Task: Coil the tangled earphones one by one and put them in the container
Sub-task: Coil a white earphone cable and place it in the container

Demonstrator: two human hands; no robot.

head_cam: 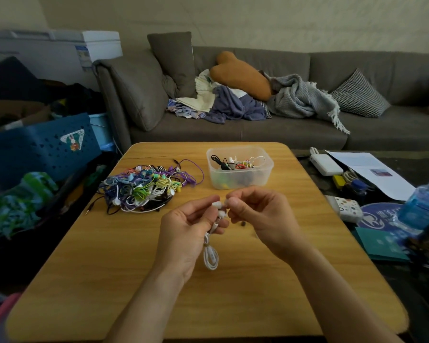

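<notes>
A white earphone [210,254] hangs in a loose coil from my left hand [187,231], which grips its cable and buds above the wooden table [270,280]. My right hand [263,216] pinches one white earbud at the top of the coil, fingertips touching those of the left hand. A tangled pile of coloured earphones [144,188] lies on the table to the far left of my hands. The clear plastic container [239,168], holding several coiled earphones, stands just beyond my hands.
A small dark bit [243,224] lies on the table by my right hand. A grey sofa [258,129] with cushions and blankets runs behind the table. A blue crate [42,147] sits left; papers, a charger and a water bottle [424,204] crowd the right.
</notes>
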